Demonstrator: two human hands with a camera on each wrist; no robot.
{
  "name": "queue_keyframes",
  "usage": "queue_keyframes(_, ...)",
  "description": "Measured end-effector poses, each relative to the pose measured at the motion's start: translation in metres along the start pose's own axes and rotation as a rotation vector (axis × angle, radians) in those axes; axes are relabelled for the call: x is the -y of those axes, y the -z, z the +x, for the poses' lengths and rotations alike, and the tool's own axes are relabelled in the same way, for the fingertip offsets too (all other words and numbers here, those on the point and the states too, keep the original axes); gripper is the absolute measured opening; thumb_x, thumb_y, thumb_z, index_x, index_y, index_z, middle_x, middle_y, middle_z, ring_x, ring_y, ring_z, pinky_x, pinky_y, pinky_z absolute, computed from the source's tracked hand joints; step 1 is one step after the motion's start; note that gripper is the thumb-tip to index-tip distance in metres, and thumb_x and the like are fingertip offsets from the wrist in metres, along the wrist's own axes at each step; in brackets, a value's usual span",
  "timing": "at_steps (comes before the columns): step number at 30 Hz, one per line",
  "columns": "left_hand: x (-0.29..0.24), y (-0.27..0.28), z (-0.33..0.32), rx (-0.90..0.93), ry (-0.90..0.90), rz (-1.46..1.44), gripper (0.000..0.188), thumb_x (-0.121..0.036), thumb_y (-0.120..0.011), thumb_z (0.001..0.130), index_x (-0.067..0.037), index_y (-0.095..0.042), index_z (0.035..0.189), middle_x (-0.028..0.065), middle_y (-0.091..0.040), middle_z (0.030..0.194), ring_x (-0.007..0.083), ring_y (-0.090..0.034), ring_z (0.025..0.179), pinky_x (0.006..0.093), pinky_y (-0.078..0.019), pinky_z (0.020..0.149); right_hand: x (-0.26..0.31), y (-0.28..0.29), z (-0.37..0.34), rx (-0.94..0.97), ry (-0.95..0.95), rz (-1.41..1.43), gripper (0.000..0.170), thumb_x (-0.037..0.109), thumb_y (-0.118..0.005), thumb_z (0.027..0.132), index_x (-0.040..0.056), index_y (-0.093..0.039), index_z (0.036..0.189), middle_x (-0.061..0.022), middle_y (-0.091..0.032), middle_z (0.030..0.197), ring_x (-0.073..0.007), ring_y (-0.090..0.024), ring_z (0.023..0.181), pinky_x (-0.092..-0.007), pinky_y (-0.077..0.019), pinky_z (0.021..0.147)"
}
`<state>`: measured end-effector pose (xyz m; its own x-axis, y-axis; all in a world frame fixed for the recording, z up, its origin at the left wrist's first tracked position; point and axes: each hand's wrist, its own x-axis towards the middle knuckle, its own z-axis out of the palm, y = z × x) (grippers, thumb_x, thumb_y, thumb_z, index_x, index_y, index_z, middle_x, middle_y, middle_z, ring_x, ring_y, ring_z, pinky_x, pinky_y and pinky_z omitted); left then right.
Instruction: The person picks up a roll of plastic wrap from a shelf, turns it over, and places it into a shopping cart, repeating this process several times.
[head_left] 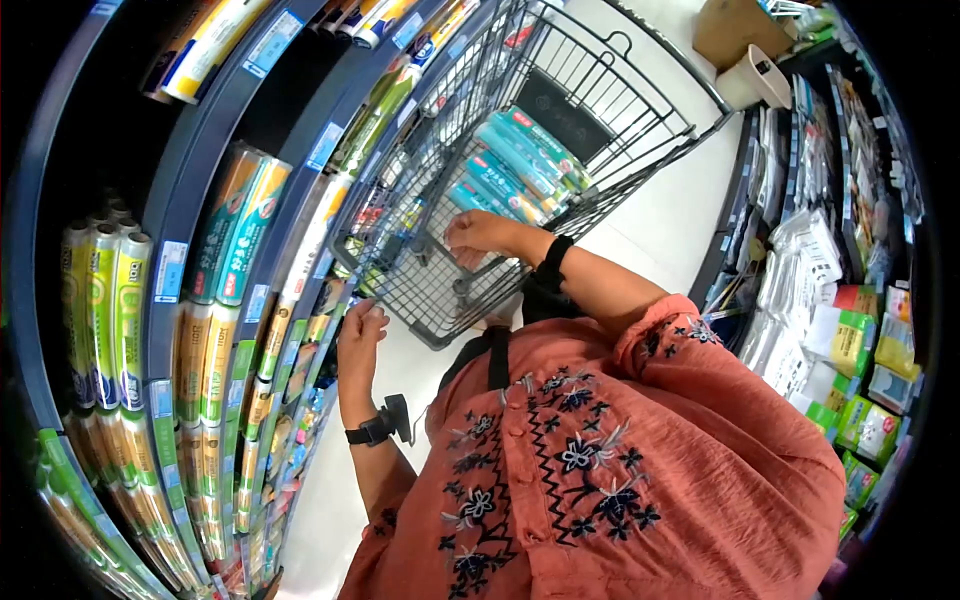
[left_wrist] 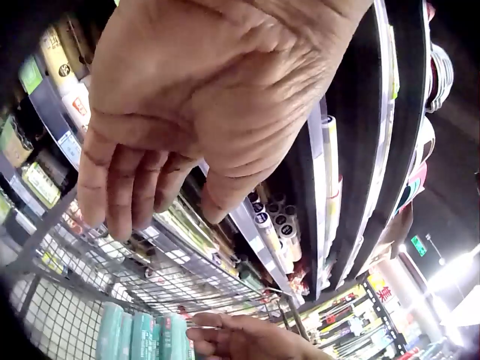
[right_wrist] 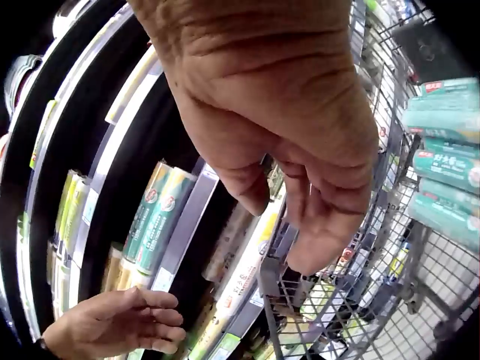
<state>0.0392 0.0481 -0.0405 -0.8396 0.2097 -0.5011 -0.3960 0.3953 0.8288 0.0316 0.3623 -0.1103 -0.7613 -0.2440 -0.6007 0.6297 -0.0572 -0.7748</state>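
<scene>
My left hand (head_left: 362,330) hangs beside the shelf edge, just left of the cart, with relaxed fingers and nothing in it. Above the near end of a wire shopping cart (head_left: 432,340) is my right hand (head_left: 482,236), its fingers loosely bent around nothing. Several teal plastic-wrapped packs (head_left: 520,165) lie together inside the cart, beyond the right hand. Nearest the left hand in the right wrist view, teal-and-orange wrapped rolls (right_wrist: 161,225) stand upright on a shelf. The left wrist view shows the left palm (left_wrist: 217,97) with its fingers pointing down.
Tall shelves with blue price-tag edges (head_left: 170,270) line the left side. Green-labelled rolls (head_left: 130,315) stand farther left. Opposite, a right-hand shelf holds white plastic packs (head_left: 790,290) and green packets (head_left: 868,425). A cardboard box (head_left: 735,30) sits at the far end.
</scene>
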Motion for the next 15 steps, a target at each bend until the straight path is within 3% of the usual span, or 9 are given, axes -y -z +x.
queue_keyframes(8,-0.019,-0.039,-0.004,-0.035,0.088,-0.064,0.043,-0.032,-0.06,0.099,0.001,-0.057,0.126,0.0103,-0.065,0.114,0.019,-0.065,0.103,0.0321,-0.0521,0.086,0.018,0.098,0.052,-0.179,0.023,-0.088,0.032,0.03,-0.067,0.091,0.0013,-0.061,0.104,-0.0082,-0.066,0.09,-0.0202,-0.067,0.076,-0.0355,-0.0592,0.069)
queue_keyframes(11,-0.02,-0.053,-0.007,-0.044,0.136,-0.064,0.041,-0.031,-0.059,0.1,0.001,-0.057,0.126,0.0093,-0.064,0.113,0.0195,-0.065,0.103,0.0326,-0.0521,0.086,0.017,0.14,0.064,-0.415,0.057,-0.168,0.036,0.031,-0.068,0.089,-0.0013,-0.062,0.105,-0.0093,-0.066,0.089,-0.0229,-0.067,0.078,-0.0375,-0.0589,0.072)
queue_keyframes(13,-0.019,-0.062,-0.007,-0.08,0.172,-0.076,0.04,-0.03,-0.057,0.101,0.001,-0.057,0.128,0.0098,-0.065,0.112,0.0187,-0.066,0.102,0.0319,-0.0524,0.085,-0.001,0.184,0.092,-0.395,-0.148,-0.288,0.068,0.047,-0.074,0.084,-0.0073,-0.061,0.123,-0.0222,-0.067,0.116,-0.0346,-0.067,0.106,-0.0446,-0.0578,0.082)
queue_keyframes(15,-0.013,-0.071,-0.005,-0.099,0.158,-0.073,0.044,-0.032,-0.059,0.101,0.001,-0.056,0.129,0.0105,-0.066,0.112,0.0194,-0.066,0.102,0.0318,-0.0532,0.085,-0.041,0.222,0.126,-0.519,-0.115,-0.63,0.074,0.047,-0.079,0.074,-0.0047,-0.061,0.124,-0.0264,-0.063,0.127,-0.0408,-0.06,0.12,-0.0433,-0.0479,0.101)
